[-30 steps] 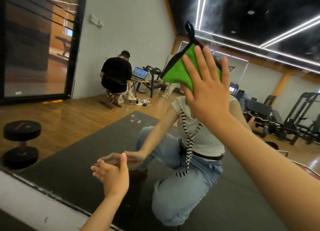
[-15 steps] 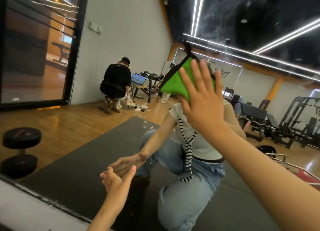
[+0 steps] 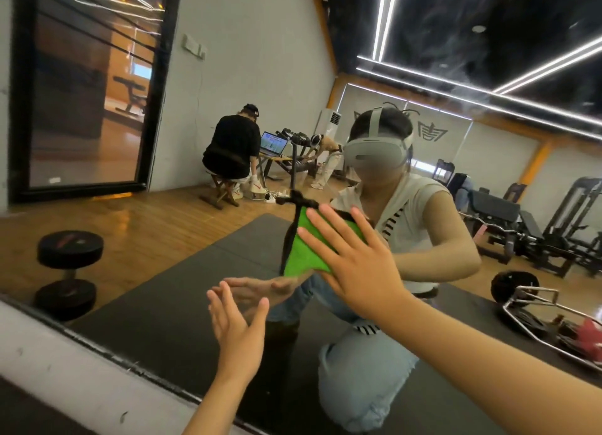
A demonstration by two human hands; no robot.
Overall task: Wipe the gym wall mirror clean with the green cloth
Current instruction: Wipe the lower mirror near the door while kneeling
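The gym wall mirror [image 3: 156,245] fills most of the view and reflects the room and a kneeling person. My right hand [image 3: 355,265] lies flat with straight, spread fingers and presses the green cloth [image 3: 303,252] against the glass at mid height. The cloth has a black edge and a black loop at its top. My left hand [image 3: 236,330] is held up open, fingers relaxed, close to the mirror below and left of the cloth; I cannot tell if it touches the glass.
The mirror's lower edge meets a white ledge [image 3: 65,369] at the bottom left. Reflected in the glass are a dumbbell [image 3: 68,271], a dark floor mat [image 3: 182,304], a seated person in black [image 3: 231,151], weight machines [image 3: 553,226] and a barbell frame [image 3: 537,314].
My right hand has slid the green cloth down the mirror from high up to mid height. My left hand has risen slightly and opened its fingers.
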